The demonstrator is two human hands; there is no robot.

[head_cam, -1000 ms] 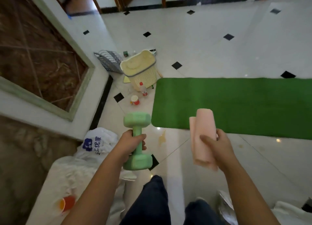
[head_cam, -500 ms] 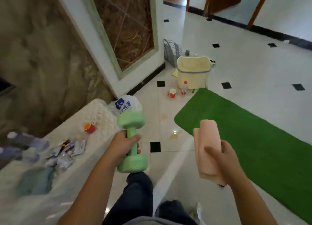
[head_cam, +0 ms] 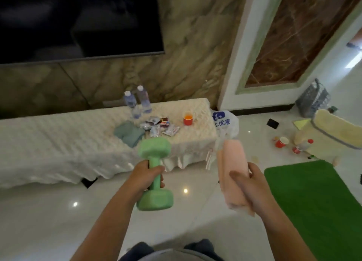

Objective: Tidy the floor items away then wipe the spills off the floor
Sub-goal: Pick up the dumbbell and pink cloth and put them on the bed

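My left hand (head_cam: 146,175) grips the bar of a green dumbbell (head_cam: 154,172), held upright above the tiled floor. In my right hand (head_cam: 249,184) is a rolled pink cloth (head_cam: 234,170), also held upright. Both are in front of a low white-covered table (head_cam: 58,143). On the floor at the right lie a red paper cup (head_cam: 281,142), a tipped bottle with a red cap (head_cam: 303,145) and a small yellowish spill (head_cam: 255,159).
The table carries two water bottles (head_cam: 137,102), a folded teal cloth (head_cam: 128,133), snack packets (head_cam: 160,126) and a red cup of orange liquid (head_cam: 188,118). A white plastic bag (head_cam: 225,121) leans at its end. A yellow basket (head_cam: 337,131), wire rack (head_cam: 313,98) and green mat (head_cam: 313,202) lie right.
The view has swung left from the green mat and basket toward the white table and wall. Both hands keep the same grips on the dumbbell and the pink cloth.
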